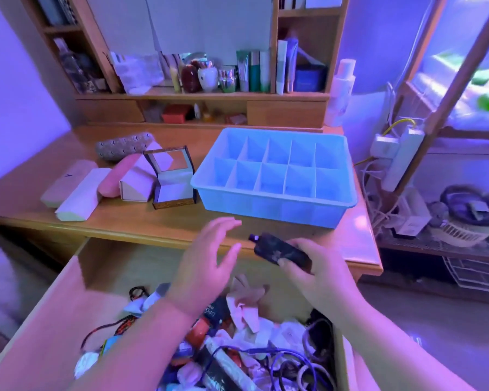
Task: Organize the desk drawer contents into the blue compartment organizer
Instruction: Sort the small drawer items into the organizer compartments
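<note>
The blue compartment organizer (274, 206) stands on the wooden desk, right of centre, with all its cells bare. Below the desk edge the open wooden drawer (76, 280) is full of jumbled things: cords, beads, packets, cloth scraps (246, 309). My right hand (319, 272) grips a small dark bottle (280, 251) above the drawer, its cap pointing left toward the desk edge. My left hand (206, 266) hovers over the drawer with fingers spread, holding nothing, a little left of the bottle.
Left of the organizer lie several cases and boxes, among them an open dark box (172, 190) and a pink case (116, 179). A shelf unit (203, 94) with bottles rises behind. A power strip (401, 159) and cables hang at the right.
</note>
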The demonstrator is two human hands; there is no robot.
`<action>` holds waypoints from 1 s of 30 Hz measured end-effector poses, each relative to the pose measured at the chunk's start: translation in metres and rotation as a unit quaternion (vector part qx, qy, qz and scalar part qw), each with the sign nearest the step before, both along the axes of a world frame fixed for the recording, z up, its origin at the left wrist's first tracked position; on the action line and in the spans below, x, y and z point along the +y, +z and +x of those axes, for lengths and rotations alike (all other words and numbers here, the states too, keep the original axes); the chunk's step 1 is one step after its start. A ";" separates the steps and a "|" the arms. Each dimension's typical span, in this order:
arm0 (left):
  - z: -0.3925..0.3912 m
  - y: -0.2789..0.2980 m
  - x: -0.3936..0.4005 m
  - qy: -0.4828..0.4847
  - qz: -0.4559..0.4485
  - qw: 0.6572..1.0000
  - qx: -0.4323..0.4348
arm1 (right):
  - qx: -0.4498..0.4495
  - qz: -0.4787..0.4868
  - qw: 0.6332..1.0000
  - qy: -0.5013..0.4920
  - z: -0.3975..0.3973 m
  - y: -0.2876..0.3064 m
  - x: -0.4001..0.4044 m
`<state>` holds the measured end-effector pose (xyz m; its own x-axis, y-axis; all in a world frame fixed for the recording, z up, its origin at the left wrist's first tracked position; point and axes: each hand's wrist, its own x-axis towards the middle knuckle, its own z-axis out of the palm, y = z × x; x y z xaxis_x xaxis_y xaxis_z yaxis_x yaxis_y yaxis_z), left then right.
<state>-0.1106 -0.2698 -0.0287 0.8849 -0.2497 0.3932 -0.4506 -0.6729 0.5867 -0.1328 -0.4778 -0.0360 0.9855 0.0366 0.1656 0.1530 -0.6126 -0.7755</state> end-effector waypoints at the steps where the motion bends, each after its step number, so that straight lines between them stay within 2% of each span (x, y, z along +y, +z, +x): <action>1: 0.018 0.008 0.000 0.005 0.027 0.999 -0.026 | -0.031 0.026 0.999 -0.034 0.008 0.013 -0.009; 4: 0.074 0.024 -0.007 0.035 0.141 0.989 -0.030 | -0.086 0.068 0.985 -0.134 0.036 0.045 -0.041; 7: 0.110 0.027 -0.012 0.095 0.249 0.964 0.019 | -0.055 0.131 0.970 -0.198 0.062 0.059 -0.072; 11: 0.105 0.027 -0.012 0.095 0.211 0.973 0.011 | 0.004 0.265 0.938 -0.225 0.079 0.062 -0.096; 14: 0.084 0.024 -0.014 0.061 0.206 0.976 -0.023 | 0.022 0.273 0.930 -0.245 0.085 0.059 -0.109; 17: 0.066 0.020 -0.016 0.050 0.207 0.976 -0.033 | 0.006 0.175 0.949 -0.262 0.090 0.054 -0.116; 21: 0.056 0.016 -0.015 0.061 0.202 0.977 -0.039 | -0.004 -0.084 0.966 -0.245 0.090 0.062 -0.114; 26: 0.051 0.018 -0.014 0.067 0.197 0.977 -0.037 | 0.024 -0.304 0.934 -0.184 0.094 0.071 -0.107; 30: 0.050 0.018 -0.014 0.067 0.195 0.978 -0.041 | 0.058 -0.378 0.911 -0.152 0.096 0.068 -0.096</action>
